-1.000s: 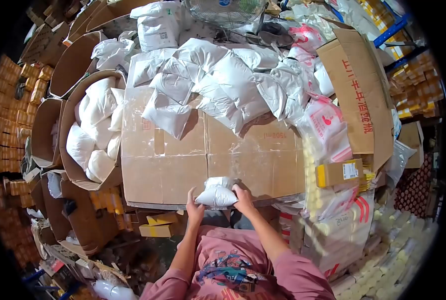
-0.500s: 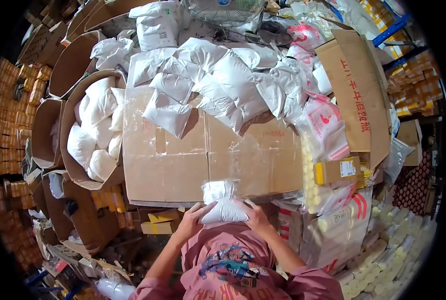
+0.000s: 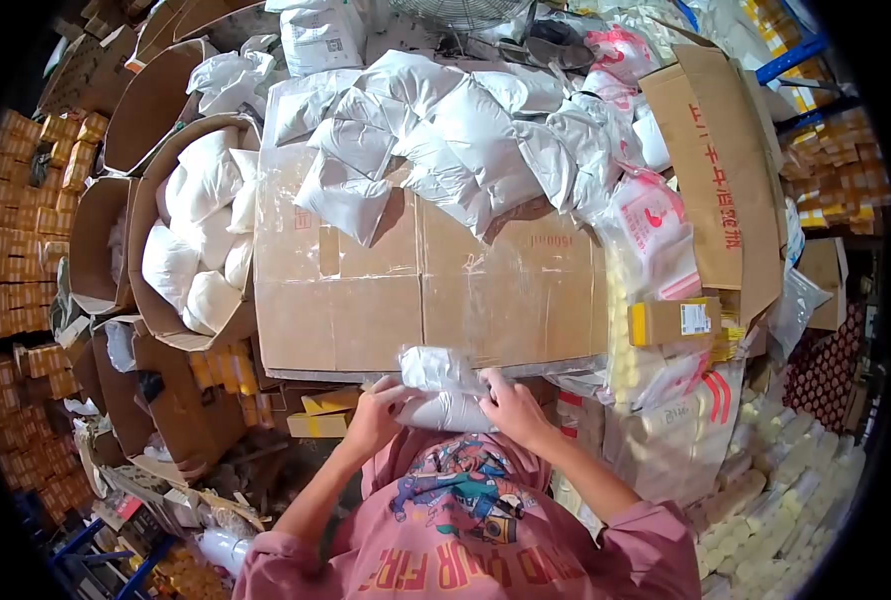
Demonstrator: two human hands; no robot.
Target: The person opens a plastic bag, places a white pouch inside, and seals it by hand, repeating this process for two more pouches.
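Big stacks of orange boxes (image 3: 16,250) fill the left edge of the frame, and a tall brown box (image 3: 701,180) leans at the upper right. Flat cardboard (image 3: 346,320) lies in the middle, with a heap of white bags (image 3: 466,140) on its far part. More bags sit in an open box (image 3: 148,210) at the left.

Two arms (image 3: 316,490) in pink sleeves (image 3: 641,540) come up from the bottom of the frame and lean in toward each other. The left hand (image 3: 371,415) is low, a bit left of the middle, with its back up and its fingers bent in to the right. The right hand (image 3: 516,412) is across from it, with its fingers bent to the left.

One small bag (image 3: 446,412) is between the hands, in front of the pink shirt (image 3: 456,480). The left hand pinches its left side, and the right hand pinches its right side. The hands do not touch; the bag goes across the gap. Its fat, full part is low, next to the shirt. Its flat, crinkly part sticks up past the fingers, over the near edge of the cardboard.
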